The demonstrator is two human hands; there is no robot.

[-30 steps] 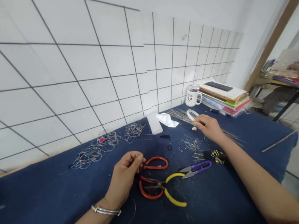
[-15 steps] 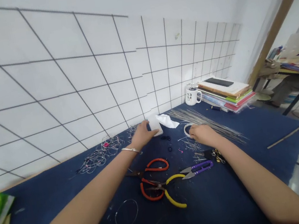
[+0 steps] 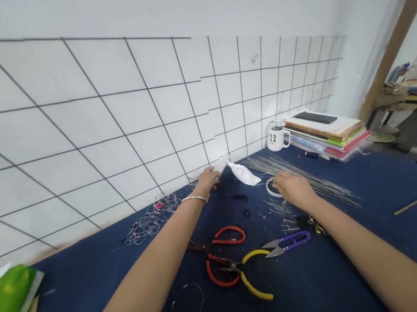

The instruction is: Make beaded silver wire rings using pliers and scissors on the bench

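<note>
My left hand point(image 3: 208, 181) is closed on a small white box-like object point(image 3: 220, 165) near the tiled wall; it looks tilted, and my fingers cover part of it. Beside it lies a crumpled white tissue point(image 3: 244, 174). The fingers of my right hand point(image 3: 293, 188) are closed on the edge of a white ring, like a roll of tape point(image 3: 272, 189), that rests on the blue cloth. Short wire pieces point(image 3: 280, 208) are scattered just below that ring. Two small black loops point(image 3: 247, 213) lie between my hands.
Red-handled pliers point(image 3: 224, 279), yellow-handled pliers point(image 3: 258, 289) and purple thread snips point(image 3: 292, 240) lie between my forearms. Long wires point(image 3: 321, 185) stretch out on the right. A mug point(image 3: 275, 139) and stacked papers point(image 3: 328, 130) stand behind. Tangled wire loops point(image 3: 146, 225) lie left.
My left hand has tilted the white object and drawn it away from the tissue. My right hand stays at the ring. The whole view has shifted slightly.
</note>
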